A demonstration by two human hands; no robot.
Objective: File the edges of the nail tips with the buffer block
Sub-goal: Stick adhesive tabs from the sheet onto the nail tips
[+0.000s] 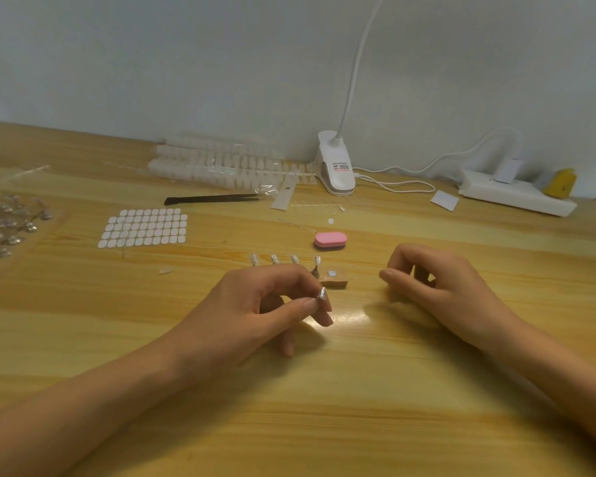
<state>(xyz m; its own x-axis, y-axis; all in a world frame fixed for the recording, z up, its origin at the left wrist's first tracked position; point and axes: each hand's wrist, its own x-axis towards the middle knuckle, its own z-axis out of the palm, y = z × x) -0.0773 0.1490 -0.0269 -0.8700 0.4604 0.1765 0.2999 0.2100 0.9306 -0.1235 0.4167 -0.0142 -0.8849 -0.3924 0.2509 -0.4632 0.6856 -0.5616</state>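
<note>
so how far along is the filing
Barely started: no filing shows yet. The left hand pinches one silver nail tip; the right hand seems empty. Left: pick up the pink buffer block, lying beyond the hands, file this tip, then the four tips standing in a row.

Wooden table point(324, 407). Just beyond left hand point(255, 304) pinching tip point(322, 292): wooden stand point(334, 282). Farther beyond: pink buffer point(330, 240). Left of grip: loose tip point(166, 270). Beyond-left: sticker sheet point(143, 227), tweezers point(210, 199), tip racks point(217, 163). Far left: clear bag point(4, 222). Beyond-right: lamp clamp point(336, 166), white card point(444, 200), power strip point(516, 194).
</note>
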